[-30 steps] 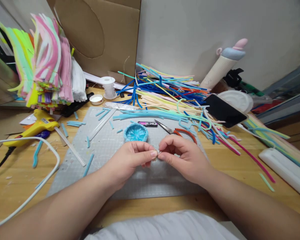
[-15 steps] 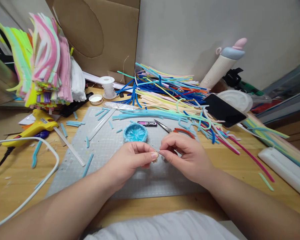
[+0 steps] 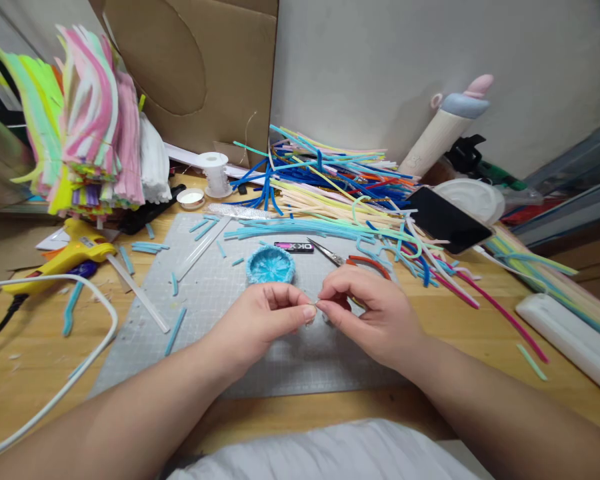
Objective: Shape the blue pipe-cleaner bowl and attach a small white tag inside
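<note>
My left hand [image 3: 267,313] is closed in a pinch, thumb against forefinger, on a tiny pale gold thing, too small to name. My right hand [image 3: 367,310] is closed too, its thumb and forefinger meeting almost at the left fingertips; what it pinches is mostly hidden. Both are held above the grey cutting mat [image 3: 145,347]. Just beyond the left hand sits a round blue fuzzy bowl shape [image 3: 271,264]. Behind the right hand lie scissors [image 3: 367,262] with orange-red handles, partly covered by it, and a small dark OKX-marked item [image 3: 294,247].
A yellow glue gun [image 3: 70,253] with a clear stick and white cable [image 3: 111,313] is at left. Pipe cleaners [image 3: 330,180] are heaped at the back, with bundles [image 3: 95,120] at left. A spool [image 3: 214,173], phone [image 3: 450,220] and white bar [image 3: 565,337] surround the mat.
My right fingertips have moved slightly left, closer to the left ones, and the small thing in the left pinch has shifted a little. The things on the table have not moved.
</note>
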`<state>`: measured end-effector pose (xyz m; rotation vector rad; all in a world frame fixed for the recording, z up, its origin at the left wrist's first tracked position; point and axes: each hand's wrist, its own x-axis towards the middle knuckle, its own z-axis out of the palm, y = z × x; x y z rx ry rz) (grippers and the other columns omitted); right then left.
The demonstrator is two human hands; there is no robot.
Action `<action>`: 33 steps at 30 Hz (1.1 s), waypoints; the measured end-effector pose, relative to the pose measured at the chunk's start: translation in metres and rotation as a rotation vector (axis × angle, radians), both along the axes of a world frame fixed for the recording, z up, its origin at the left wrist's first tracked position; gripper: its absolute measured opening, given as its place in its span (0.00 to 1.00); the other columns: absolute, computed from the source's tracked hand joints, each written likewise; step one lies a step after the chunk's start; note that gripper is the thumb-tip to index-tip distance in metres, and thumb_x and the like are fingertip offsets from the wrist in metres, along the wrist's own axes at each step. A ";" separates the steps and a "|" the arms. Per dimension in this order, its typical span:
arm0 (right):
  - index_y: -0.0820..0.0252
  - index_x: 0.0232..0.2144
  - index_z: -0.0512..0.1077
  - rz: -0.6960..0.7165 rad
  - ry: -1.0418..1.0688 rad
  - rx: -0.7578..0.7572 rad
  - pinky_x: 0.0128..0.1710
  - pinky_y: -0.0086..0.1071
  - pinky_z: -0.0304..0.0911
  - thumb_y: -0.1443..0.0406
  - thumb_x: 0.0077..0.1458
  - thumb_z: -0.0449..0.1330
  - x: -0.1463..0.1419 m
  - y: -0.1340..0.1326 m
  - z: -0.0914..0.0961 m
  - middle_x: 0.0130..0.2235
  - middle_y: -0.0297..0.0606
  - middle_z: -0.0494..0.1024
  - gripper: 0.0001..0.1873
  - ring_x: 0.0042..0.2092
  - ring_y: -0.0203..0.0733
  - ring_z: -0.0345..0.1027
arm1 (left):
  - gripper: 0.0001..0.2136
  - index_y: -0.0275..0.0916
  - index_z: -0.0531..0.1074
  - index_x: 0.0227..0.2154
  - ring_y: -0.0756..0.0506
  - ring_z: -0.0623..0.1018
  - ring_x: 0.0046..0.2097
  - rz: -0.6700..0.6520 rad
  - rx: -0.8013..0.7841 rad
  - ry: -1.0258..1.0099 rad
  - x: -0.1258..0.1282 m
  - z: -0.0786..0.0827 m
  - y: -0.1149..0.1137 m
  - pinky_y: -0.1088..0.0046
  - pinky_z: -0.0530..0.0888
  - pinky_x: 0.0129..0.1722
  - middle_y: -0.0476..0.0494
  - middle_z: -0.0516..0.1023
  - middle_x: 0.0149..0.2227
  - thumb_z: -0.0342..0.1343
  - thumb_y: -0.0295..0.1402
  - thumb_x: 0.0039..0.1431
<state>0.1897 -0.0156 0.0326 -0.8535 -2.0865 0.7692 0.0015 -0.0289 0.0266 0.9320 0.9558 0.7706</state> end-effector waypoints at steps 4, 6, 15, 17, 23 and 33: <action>0.59 0.29 0.68 -0.032 -0.022 0.023 0.27 0.28 0.59 0.73 0.55 0.58 -0.001 -0.004 -0.001 0.27 0.32 0.69 0.06 0.28 0.33 0.62 | 0.09 0.35 0.73 0.24 0.54 0.64 0.25 -0.009 0.008 0.000 0.000 0.000 0.000 0.78 0.61 0.27 0.53 0.69 0.22 0.65 0.35 0.46; 0.59 0.28 0.67 -0.065 -0.013 0.014 0.26 0.27 0.59 0.73 0.53 0.59 -0.003 -0.006 -0.001 0.26 0.31 0.68 0.07 0.27 0.32 0.62 | 0.09 0.35 0.73 0.24 0.54 0.64 0.25 -0.011 0.017 0.013 0.001 0.001 0.000 0.77 0.61 0.27 0.53 0.69 0.22 0.64 0.35 0.45; 0.59 0.31 0.68 -0.176 0.125 -0.178 0.26 0.28 0.65 0.69 0.54 0.58 -0.010 -0.009 -0.007 0.28 0.33 0.71 0.02 0.28 0.34 0.67 | 0.10 0.34 0.71 0.24 0.54 0.64 0.26 0.106 0.080 0.038 0.004 0.004 0.001 0.77 0.61 0.28 0.53 0.69 0.23 0.64 0.35 0.45; 0.59 0.32 0.69 -0.179 0.131 -0.159 0.27 0.29 0.66 0.70 0.55 0.58 -0.009 -0.009 -0.007 0.29 0.33 0.71 0.03 0.29 0.35 0.67 | 0.10 0.35 0.71 0.25 0.54 0.64 0.26 0.131 0.097 0.039 0.004 0.004 0.001 0.77 0.61 0.27 0.53 0.68 0.23 0.63 0.36 0.47; 0.59 0.33 0.72 -0.126 0.160 0.033 0.30 0.32 0.66 0.74 0.54 0.59 -0.009 -0.009 -0.006 0.29 0.35 0.74 0.07 0.31 0.36 0.69 | 0.10 0.35 0.71 0.25 0.53 0.64 0.24 0.149 0.092 0.023 0.005 0.004 0.000 0.77 0.61 0.26 0.53 0.68 0.21 0.64 0.36 0.46; 0.58 0.36 0.73 -0.042 0.142 0.124 0.34 0.31 0.68 0.76 0.54 0.58 -0.011 -0.010 -0.006 0.32 0.37 0.77 0.11 0.34 0.36 0.71 | 0.10 0.35 0.72 0.24 0.54 0.64 0.24 0.172 0.059 -0.016 0.007 0.000 -0.001 0.78 0.60 0.26 0.53 0.68 0.22 0.65 0.36 0.46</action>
